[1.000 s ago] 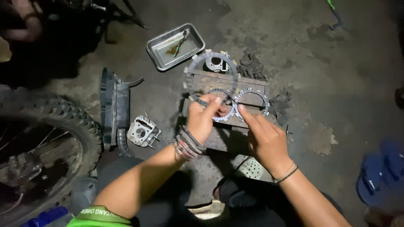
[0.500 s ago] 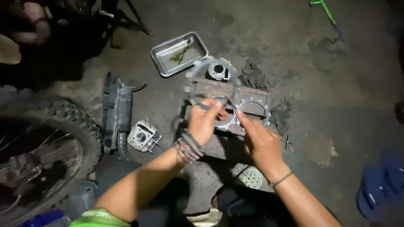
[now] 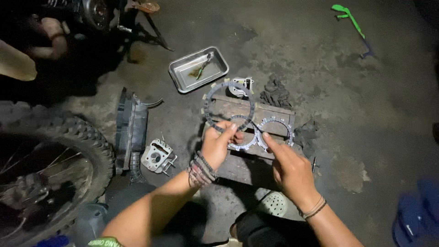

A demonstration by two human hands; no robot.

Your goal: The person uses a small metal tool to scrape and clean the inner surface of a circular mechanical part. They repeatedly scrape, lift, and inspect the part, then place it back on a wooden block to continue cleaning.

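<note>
My left hand [image 3: 218, 145] grips the lower edge of a large dark toothed ring [image 3: 228, 107] and holds it upright over a wooden board [image 3: 274, 111] on the floor. Two smaller toothed metal rings lie flat on the board: one [image 3: 242, 145] partly under my left fingers, the other [image 3: 275, 133] just to its right. My right hand [image 3: 292, 171] reaches toward the right ring, its forefinger tip touching the ring's lower left edge. Both wrists wear bands.
A shallow metal tray [image 3: 199, 69] with a tool lies beyond the board, a small engine part [image 3: 241, 86] beside it. A cylinder block [image 3: 157, 157] and a black plastic cover [image 3: 131, 128] sit left. A knobby motorcycle tyre [image 3: 68, 151] fills the lower left. Dark rags [image 3: 275, 94] lie nearby.
My left hand has lifted the large dark ring up and away from the board. My right hand has shifted slightly, with its forefinger on the right ring.
</note>
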